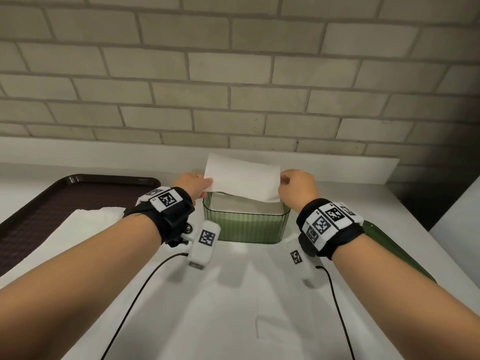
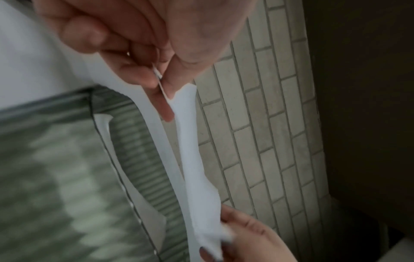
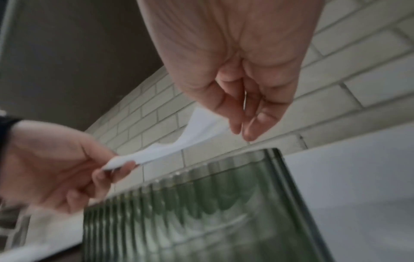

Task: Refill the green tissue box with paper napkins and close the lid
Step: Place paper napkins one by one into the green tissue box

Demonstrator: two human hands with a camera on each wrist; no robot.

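Holding napkin (image 1: 242,179) taut above green tissue box (image 1: 246,226) | left hand (image 1: 193,184), right hand (image 1: 298,187) each pinch one end | advise: lower level, release together | lid (image 1: 389,245) beside box, off.

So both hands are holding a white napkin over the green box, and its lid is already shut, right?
Not quite: the lid is not on. In the head view the green box is open on top, while the left hand and right hand hold the napkin over it.
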